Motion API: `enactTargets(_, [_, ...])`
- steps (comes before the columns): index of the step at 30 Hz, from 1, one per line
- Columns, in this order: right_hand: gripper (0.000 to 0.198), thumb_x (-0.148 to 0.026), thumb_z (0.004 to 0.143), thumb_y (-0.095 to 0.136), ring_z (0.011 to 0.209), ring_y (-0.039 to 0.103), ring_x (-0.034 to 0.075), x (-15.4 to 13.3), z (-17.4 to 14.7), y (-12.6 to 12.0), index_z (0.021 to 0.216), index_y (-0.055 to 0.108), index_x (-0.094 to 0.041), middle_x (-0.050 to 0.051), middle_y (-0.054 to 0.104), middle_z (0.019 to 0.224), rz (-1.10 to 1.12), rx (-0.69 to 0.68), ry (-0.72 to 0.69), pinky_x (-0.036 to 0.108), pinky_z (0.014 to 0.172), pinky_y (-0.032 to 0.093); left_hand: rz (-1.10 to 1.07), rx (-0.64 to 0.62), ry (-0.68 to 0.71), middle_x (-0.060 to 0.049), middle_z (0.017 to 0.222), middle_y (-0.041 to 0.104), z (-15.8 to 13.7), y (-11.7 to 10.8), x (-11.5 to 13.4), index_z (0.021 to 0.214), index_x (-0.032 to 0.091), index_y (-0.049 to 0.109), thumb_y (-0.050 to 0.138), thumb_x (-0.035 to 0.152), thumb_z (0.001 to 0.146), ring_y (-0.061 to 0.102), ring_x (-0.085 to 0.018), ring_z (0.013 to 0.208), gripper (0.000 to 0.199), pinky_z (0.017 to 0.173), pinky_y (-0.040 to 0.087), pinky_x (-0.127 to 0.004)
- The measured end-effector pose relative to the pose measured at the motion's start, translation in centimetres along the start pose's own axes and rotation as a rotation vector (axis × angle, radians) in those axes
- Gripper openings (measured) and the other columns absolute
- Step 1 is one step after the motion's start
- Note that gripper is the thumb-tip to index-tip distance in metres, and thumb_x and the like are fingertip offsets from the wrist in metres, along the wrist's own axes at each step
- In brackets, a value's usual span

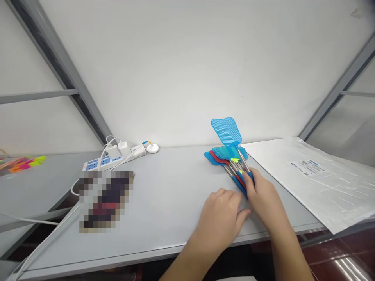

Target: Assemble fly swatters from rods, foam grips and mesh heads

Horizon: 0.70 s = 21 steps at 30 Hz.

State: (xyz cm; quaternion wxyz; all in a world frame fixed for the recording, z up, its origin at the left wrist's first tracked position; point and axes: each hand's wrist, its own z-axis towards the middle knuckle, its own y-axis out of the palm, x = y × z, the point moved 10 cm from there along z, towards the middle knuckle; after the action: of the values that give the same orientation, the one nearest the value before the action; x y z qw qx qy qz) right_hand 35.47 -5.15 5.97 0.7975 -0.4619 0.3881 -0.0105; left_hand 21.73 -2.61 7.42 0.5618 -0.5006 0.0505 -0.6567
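Note:
My right hand [263,199] is closed around the blue handle of a fly swatter [227,130], whose blue mesh head is tilted up above the others. Beneath it lies a bunch of fly swatters [218,157] with blue and red heads, thin metal shafts and blue and red grips. Something yellow-green shows among the shafts. My left hand [221,216] is low over the table at the grip ends, thumb apart from the bent fingers. Its fingertips are beside or touching the lowest grips; I cannot tell which.
A grey table [164,199] stands against a white wall. To the left are a power strip [102,164] with chargers and cables, a white round device [152,148] and a pixelated flat object [107,203]. A white plastic package [307,179] covers the right side.

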Motion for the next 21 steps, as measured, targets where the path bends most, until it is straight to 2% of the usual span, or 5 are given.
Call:
enactTargets(4, [0.048,-0.04,0.099,0.031,0.088,0.067,0.033,2.7,3.2,-1.1,0.133,0.054,-0.015,0.017,0.071,0.097,-0.328,0.068,0.074,0.038,0.07,0.045,0.394,-0.145,-0.003,-0.015,0.136,0.058,2.9,-1.3,-2.6,0.131,0.021,0.055,0.057,0.04,0.094,0.051,-0.031,0.125,0.042,0.096,0.046,-0.043])
enactTargets(10, [0.044,-0.029,0.097,0.032,0.093,0.065,0.032,3.5,5.1,1.6,0.117,0.068,-0.013,0.02,0.066,0.102,-0.432,-0.029,0.041,0.04,0.077,0.046,0.532,-0.202,-0.073,-0.024,0.149,0.041,7.1,0.3,-9.2,0.144,0.016,0.041,0.056,0.044,0.093,0.041,-0.038,0.134,0.06,0.098,0.042,-0.054])
enactTargets(14, [0.055,-0.053,0.095,0.036,0.108,0.056,0.042,4.0,5.6,2.4,0.111,0.068,-0.01,0.026,0.061,0.11,-0.485,-0.052,0.07,0.05,0.081,0.046,0.559,-0.256,0.047,-0.019,0.157,0.03,9.0,2.8,-10.6,0.15,0.022,0.034,0.06,0.06,0.086,0.032,-0.036,0.141,0.079,0.11,0.03,-0.057])
enactTargets(17, [0.075,-0.071,0.089,0.037,0.1,0.06,0.042,4.3,6.5,3.6,0.119,0.061,-0.006,0.026,0.062,0.106,-0.48,-0.119,0.101,0.048,0.073,0.048,0.57,-0.286,0.15,-0.016,0.161,0.025,10.6,3.5,-10.6,0.153,0.024,0.029,0.065,0.07,0.075,0.026,-0.038,0.143,0.097,0.113,0.022,-0.06])
enactTargets(21, [0.091,-0.078,0.08,0.048,0.099,0.061,0.04,3.0,7.5,6.2,0.131,0.049,-0.003,0.023,0.063,0.104,-0.48,-0.241,0.059,0.041,0.068,0.048,0.595,-0.328,0.239,-0.013,0.162,0.022,12.3,3.3,-10.7,0.153,0.028,0.028,0.073,0.06,0.075,0.023,-0.037,0.144,0.096,0.113,0.021,-0.061])
